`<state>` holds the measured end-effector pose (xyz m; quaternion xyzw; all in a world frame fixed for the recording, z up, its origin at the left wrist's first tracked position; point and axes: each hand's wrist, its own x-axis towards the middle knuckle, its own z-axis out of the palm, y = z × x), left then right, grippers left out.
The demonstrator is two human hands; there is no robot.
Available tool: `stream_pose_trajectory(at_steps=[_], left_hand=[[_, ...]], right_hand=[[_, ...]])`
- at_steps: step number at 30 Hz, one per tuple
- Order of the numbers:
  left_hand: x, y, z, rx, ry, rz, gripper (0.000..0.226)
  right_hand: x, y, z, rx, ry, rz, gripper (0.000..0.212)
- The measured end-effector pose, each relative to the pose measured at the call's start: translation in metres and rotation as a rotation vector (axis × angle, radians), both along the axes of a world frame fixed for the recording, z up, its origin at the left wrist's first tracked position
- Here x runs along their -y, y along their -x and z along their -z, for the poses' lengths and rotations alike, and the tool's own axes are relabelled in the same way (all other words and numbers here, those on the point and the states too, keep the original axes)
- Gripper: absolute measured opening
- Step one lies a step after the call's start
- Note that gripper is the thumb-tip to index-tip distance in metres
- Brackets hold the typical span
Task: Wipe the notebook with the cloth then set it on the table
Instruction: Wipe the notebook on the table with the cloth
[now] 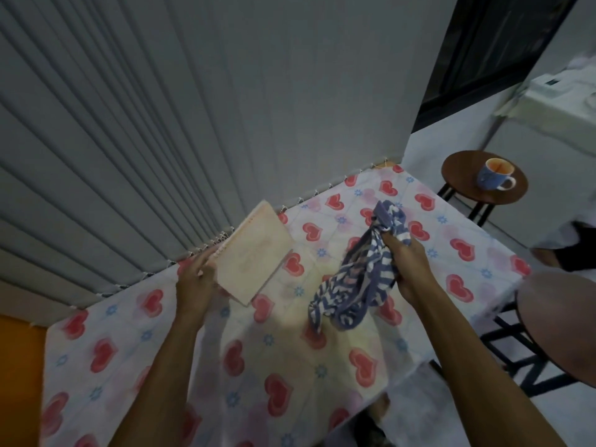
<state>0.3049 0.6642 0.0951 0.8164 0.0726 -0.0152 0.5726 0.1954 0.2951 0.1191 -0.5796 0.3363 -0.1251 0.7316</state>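
Worktop [267,359]: covered with a white sheet printed with red hearts and small blue flowers; far edge against grey vertical blinds [145,108].

Notebook [253,253]: spiral-bound, pale cover, held tilted above the worktop's far edge, clear of the sheet.

Left hand [196,279]: grip closed on the notebook's spiral side and near corner, thumb on the cover.

Cloth [358,275]: blue and white stripes, bunched, loose end hanging down over the middle of the worktop; near the notebook, not touching it.

Right hand [409,266]: grip closed around the gathered upper part of the cloth.

Beyond the right edge: round brown stool [503,195] carrying a blue mug [493,175] with orange inside; second round seat [554,314] nearer, partly cut off.

Step in hand, as judged: both items lifted, wiping apparently not yet in contact.

Next move, as judged: cloth to be brought across to the cover and rubbed along it, notebook held steady; afterwards notebook to be laid flat on a bare part of the worktop.
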Motion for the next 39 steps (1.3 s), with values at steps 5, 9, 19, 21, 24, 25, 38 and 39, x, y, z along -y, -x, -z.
stream_pose_trajectory(at_steps=[5,9,19,21,24,25,38,39], left_hand=[[0.007,0.016,0.014,0.03,-0.145,0.17,0.033],[0.004,0.02,0.017,0.076,-0.241,0.22,0.034],[0.013,0.026,0.005,0.065,-0.341,0.217,0.043],[0.013,0.027,0.002,0.055,-0.309,0.198,0.044],[0.013,0.027,-0.002,0.039,-0.293,0.198,0.045],[0.012,0.027,-0.003,0.037,-0.298,0.206,0.045],[0.006,0.031,-0.01,0.008,-0.334,0.226,0.051],[0.004,0.032,-0.012,0.001,-0.339,0.233,0.052]], right_hand=[[-0.002,-0.003,-0.011,0.018,0.024,-0.028,0.029],[-0.002,-0.003,-0.011,0.016,0.039,-0.046,0.029],[-0.011,-0.005,-0.005,-0.003,0.035,-0.082,0.029],[-0.011,-0.005,-0.005,0.0,0.036,-0.085,0.029],[-0.011,-0.005,-0.006,-0.002,0.038,-0.086,0.028],[-0.012,-0.006,-0.006,-0.001,0.039,-0.087,0.028],[-0.018,-0.01,-0.006,0.0,0.026,-0.103,0.023],[-0.018,-0.009,-0.007,0.005,0.022,-0.1,0.023]])
